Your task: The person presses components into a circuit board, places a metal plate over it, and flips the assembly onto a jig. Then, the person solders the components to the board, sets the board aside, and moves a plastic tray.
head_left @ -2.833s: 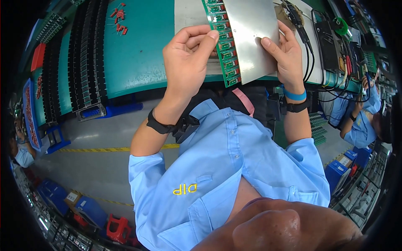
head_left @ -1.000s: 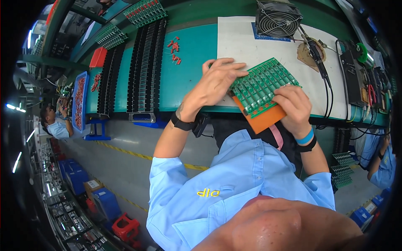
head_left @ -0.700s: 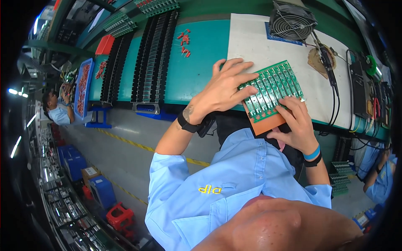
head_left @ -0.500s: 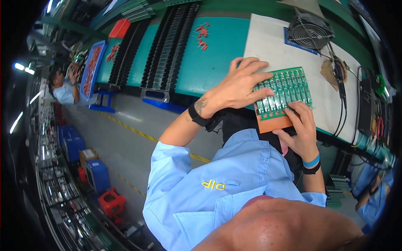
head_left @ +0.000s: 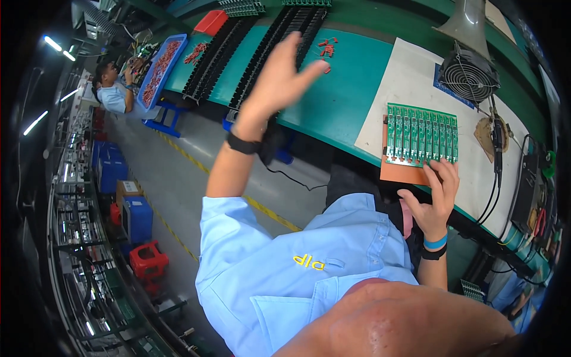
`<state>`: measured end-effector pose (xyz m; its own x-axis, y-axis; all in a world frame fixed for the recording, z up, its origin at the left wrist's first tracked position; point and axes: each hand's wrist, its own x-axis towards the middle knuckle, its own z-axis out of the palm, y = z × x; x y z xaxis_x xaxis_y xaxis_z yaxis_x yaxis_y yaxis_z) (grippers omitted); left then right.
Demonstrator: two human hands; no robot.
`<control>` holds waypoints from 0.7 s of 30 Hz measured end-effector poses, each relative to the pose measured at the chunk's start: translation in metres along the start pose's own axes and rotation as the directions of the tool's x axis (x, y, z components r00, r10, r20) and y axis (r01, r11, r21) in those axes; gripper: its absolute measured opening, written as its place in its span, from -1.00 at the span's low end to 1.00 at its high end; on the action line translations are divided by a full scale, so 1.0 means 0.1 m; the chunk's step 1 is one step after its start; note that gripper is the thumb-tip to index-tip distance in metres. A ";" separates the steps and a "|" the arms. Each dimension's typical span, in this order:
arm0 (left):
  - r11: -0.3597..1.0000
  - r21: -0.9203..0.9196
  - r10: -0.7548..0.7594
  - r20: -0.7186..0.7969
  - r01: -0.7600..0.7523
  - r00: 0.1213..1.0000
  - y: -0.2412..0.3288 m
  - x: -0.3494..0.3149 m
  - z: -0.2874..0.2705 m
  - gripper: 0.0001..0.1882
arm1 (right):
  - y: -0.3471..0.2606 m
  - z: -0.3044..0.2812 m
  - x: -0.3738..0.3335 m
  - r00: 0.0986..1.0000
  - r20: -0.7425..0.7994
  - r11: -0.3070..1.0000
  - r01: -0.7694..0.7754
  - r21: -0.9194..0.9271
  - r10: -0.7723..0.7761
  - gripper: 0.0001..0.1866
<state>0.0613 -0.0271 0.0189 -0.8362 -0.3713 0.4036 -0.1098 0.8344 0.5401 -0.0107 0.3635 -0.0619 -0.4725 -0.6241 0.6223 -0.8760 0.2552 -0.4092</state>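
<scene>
My left hand (head_left: 276, 83) is in the air over the front of the bench, by the black slotted racks (head_left: 279, 47). Its fingers are stretched out, the thumb stands apart, and nothing is in it. My right hand (head_left: 437, 193) rests at the near edge of a green circuit board panel (head_left: 422, 135), fingertips touching its lower right part and thumb spread away to the left. The panel is made of several narrow strips side by side. It lies on an orange plate (head_left: 403, 174), which shows along the near side and a little at the left.
Small red components (head_left: 327, 49) lie on the green mat (head_left: 351, 77). A blue tray (head_left: 178, 46) of red parts stands far left, near a co-worker (head_left: 113, 89). A black fan (head_left: 468, 79) and a tool with black cables (head_left: 496, 143) are on the white sheet (head_left: 410, 71) side.
My left hand has let go of the circuit board panel and swung left toward the black racks. My right hand has stayed at the panel's near edge. The whole view has shifted slightly.
</scene>
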 end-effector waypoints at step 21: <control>0.844 0.382 -0.464 0.164 0.378 0.870 -1.75 -0.03 -0.71 -0.55 | 0.05 0.04 -0.05 0.999 -0.038 0.999 -0.030 0.035 0.031 -0.38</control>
<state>0.1213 -0.2009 -0.0239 -0.7649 -0.6438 -0.0204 -0.6137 0.7189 0.3264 -0.0124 0.3644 -0.0697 -0.5030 -0.5872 0.6342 -0.8576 0.2478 -0.4508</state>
